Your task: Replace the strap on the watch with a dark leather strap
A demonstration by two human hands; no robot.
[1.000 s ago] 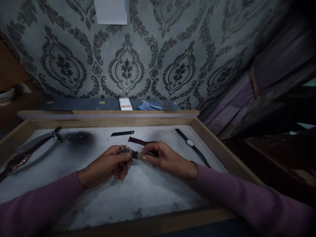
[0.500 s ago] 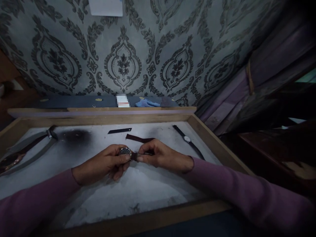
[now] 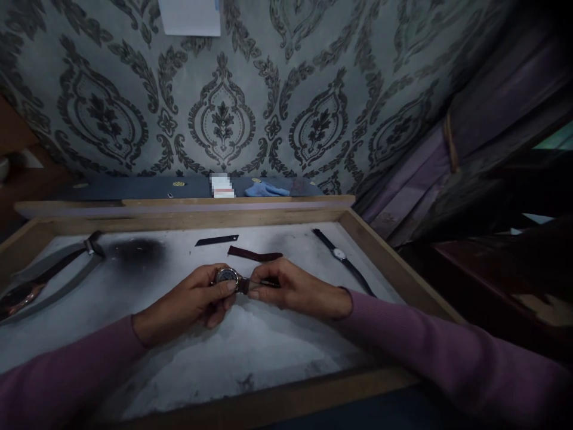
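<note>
My left hand grips a round watch with a metal case and dark dial, its thumb on the case edge. At the watch's right side a short brown strap is pinched by my right hand. A thin dark length shows between the right fingers; whether it is strap or a tool I cannot tell. Just beyond the hands lies a loose brown strap piece. Farther back is a dark cutter blade.
A wooden-rimmed tray with a white base surrounds the work. Inside it, a watch with a dark strap lies right, and a larger watch lies left. A blue cloth rests behind the rim, before the patterned wall.
The view has shifted very slightly. The right fingers have moved a little at the strap, and more of the loose brown strap shows. Both hands keep their hold.
</note>
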